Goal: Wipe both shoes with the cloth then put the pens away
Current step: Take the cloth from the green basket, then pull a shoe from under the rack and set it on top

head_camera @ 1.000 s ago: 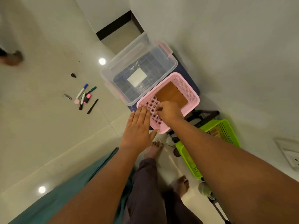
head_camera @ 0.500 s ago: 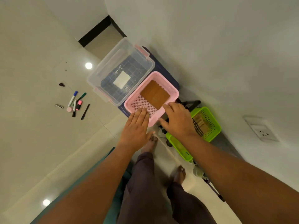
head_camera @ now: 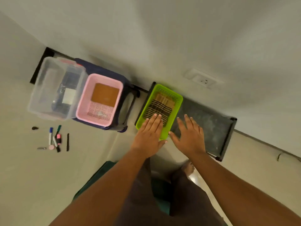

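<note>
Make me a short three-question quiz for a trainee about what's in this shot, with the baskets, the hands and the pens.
1. True or false: the pens lie inside the pink basket.
2. Which basket is the left hand over? A) pink basket B) green basket C) clear plastic bin
3. Fill in: the right hand is open and holds ____.

Key
1. False: they lie loose on the floor, left of the bins.
2. B: its fingers reach over the near end of the green basket, which sits on the dark rack.
3. Nothing: the fingers are spread, beside the green basket.
</note>
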